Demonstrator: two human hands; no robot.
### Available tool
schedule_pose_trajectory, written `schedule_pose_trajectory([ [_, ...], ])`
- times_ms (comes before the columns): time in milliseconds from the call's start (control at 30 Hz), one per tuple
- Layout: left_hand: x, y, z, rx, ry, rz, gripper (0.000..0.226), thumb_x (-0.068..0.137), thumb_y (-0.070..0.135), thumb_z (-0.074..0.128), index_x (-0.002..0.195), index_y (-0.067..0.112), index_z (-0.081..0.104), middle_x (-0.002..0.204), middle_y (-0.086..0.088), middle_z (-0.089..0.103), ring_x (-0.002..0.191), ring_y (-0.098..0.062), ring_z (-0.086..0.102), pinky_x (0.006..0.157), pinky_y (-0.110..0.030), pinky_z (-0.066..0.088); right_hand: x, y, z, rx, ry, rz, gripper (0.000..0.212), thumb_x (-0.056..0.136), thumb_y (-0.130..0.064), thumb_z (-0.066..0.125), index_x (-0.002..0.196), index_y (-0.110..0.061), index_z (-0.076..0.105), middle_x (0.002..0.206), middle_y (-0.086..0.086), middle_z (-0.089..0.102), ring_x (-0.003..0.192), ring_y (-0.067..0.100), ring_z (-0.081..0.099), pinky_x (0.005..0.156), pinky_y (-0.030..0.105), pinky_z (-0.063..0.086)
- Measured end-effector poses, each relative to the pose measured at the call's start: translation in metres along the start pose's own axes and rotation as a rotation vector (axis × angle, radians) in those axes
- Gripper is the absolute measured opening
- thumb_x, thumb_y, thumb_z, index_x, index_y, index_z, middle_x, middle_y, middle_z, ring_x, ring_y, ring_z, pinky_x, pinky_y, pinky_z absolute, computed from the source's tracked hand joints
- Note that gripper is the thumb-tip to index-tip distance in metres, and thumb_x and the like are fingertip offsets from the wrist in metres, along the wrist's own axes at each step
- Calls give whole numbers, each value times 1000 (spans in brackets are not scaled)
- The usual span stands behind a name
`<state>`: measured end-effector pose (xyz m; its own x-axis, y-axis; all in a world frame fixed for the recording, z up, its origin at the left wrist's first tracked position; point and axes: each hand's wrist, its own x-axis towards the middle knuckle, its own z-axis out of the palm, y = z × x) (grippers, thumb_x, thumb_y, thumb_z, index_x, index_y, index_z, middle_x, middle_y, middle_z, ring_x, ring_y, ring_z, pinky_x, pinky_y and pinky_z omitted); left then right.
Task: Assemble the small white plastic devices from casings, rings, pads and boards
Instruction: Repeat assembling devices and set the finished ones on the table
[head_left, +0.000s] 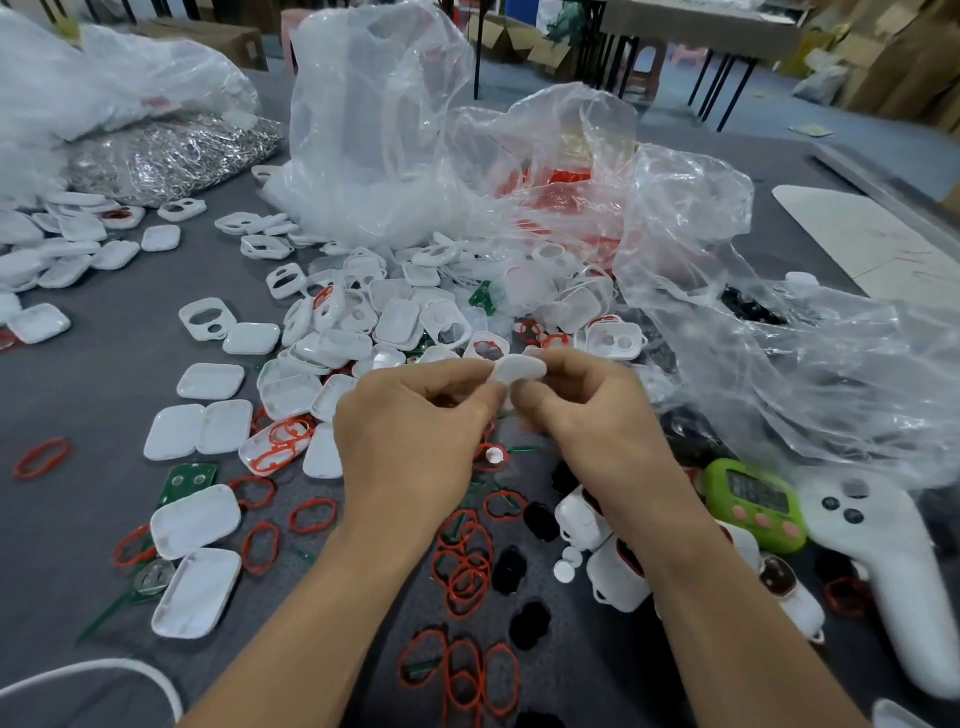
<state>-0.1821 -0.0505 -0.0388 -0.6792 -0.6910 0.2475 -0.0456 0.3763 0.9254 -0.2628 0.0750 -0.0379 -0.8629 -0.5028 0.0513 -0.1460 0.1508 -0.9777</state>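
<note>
Both hands meet above the middle of the grey table. My left hand and my right hand pinch one small white casing between thumbs and fingertips. Its underside is hidden by my fingers. A heap of white casings lies just beyond my hands. Red rings are scattered near my wrists, with black pads among them. A green board lies at the left, partly under a casing. Some assembled white devices sit under my right forearm.
Crumpled clear plastic bags fill the back and right. A pile of shiny metal parts sits back left. A green timer and a white controller lie at the right. A white cable curves at the lower left.
</note>
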Motion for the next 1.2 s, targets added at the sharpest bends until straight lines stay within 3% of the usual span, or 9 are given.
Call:
schedule_pose_trajectory([
  [100,-1,1,-1,141,6,52,17,74,42,84,80,54,73,85,47,63,81,12,67,77,-19,56,0,-2,-2,-68,102,-140,27,84,-3,74,100,-26,78,93,-14,79,91,2,74,79,16,55],
  [233,1,-5,1,-10,-22,35,24,74,29,86,83,50,78,80,35,72,79,13,69,73,-8,52,0,-2,-4,43,115,-106,26,84,-1,73,84,-26,80,84,-3,80,77,10,75,70,20,56],
  [300,4,-7,2,-144,-46,-24,21,75,25,87,85,43,81,78,24,76,76,5,73,70,-13,56,-1,-4,-5,224,87,-36,30,87,5,72,82,-23,81,84,3,80,75,13,75,67,20,57],
  [400,5,-9,3,-221,-65,-44,17,77,18,87,84,33,83,74,16,77,71,-3,75,64,-15,56,-1,-6,-5,267,25,11,27,91,5,69,86,-21,78,88,5,80,80,13,75,67,19,57],
  [600,1,-9,2,-195,-57,41,31,78,14,87,78,44,78,71,23,75,67,3,71,64,-9,52,-2,-10,-4,292,23,13,35,84,12,72,76,-20,83,82,5,80,73,13,74,65,19,56],
  [800,1,-10,3,-150,-54,28,28,78,13,87,76,41,79,70,24,74,67,9,69,65,-8,49,-3,-8,1,257,105,33,33,79,11,77,73,-21,83,79,7,80,72,14,75,68,20,56],
  [1000,2,-7,6,-212,-88,-34,16,81,22,85,88,36,83,75,14,77,75,-10,76,73,-31,62,-1,-7,7,326,164,71,30,85,3,75,75,-24,84,79,5,79,69,14,72,64,20,56],
  [1100,3,-5,5,-264,-163,-51,30,84,15,81,89,45,81,75,9,79,83,-26,78,62,-34,64,-1,-7,7,331,173,82,34,86,3,75,72,-28,83,76,2,79,64,9,69,59,17,53],
  [1200,2,-5,4,-225,-121,0,32,84,19,81,90,51,79,76,16,77,85,-20,78,71,-41,65,-1,-7,11,287,195,71,35,87,0,76,72,-31,83,77,1,79,66,9,71,61,17,54],
])
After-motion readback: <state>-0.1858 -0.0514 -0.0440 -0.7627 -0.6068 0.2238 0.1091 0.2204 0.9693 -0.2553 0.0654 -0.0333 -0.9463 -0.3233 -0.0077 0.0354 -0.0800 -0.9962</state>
